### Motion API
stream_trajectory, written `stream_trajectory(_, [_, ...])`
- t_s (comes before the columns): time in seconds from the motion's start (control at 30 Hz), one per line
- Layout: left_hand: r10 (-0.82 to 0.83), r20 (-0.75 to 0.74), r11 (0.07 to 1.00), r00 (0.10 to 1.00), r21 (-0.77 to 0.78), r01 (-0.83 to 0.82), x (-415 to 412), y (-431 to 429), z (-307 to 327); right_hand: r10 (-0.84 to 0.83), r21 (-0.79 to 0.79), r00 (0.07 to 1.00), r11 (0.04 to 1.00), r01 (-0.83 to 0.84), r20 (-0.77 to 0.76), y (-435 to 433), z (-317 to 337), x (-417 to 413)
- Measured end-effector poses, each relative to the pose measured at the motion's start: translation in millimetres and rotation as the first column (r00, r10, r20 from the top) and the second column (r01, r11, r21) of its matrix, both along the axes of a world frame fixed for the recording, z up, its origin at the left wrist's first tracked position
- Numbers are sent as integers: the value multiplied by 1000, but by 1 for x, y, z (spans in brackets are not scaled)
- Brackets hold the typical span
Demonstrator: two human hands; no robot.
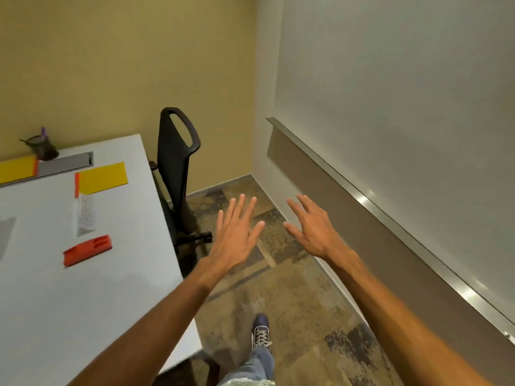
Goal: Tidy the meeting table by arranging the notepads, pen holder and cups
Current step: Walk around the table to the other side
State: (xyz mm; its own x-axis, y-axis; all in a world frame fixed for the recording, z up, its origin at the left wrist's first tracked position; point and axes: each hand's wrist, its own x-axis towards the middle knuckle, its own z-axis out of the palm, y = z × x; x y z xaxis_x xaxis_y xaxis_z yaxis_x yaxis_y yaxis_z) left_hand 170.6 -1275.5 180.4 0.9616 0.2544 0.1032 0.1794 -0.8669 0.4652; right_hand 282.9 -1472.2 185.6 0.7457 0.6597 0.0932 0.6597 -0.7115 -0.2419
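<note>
My left hand (235, 232) and my right hand (313, 227) are stretched out over the floor to the right of the white meeting table (125, 274), palms down, fingers spread, holding nothing. On the table lie a yellow notepad with an orange spine (101, 178) and a second yellow notepad (16, 169) at the far left edge. A dark mesh pen holder (44, 147) stands at the table's back edge with a purple pen in it. A clear plastic cup (85, 215) lies below the nearer notepad. An orange block-shaped holder (87, 249) rests in front of it.
A black office chair (178, 162) stands tucked against the table's right side. A grey cable tray lid (67, 164) sits at the table's back. A whiteboard with a metal ledge (390, 218) runs along the right wall. My shoe (260, 331) is on the patterned carpet.
</note>
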Motion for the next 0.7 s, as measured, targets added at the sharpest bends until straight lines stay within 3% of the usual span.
stream_trajectory(0.7, [467,54,884,883,-66,-463,215,210,9,420,-27,908,907,-420,0,278,18,274])
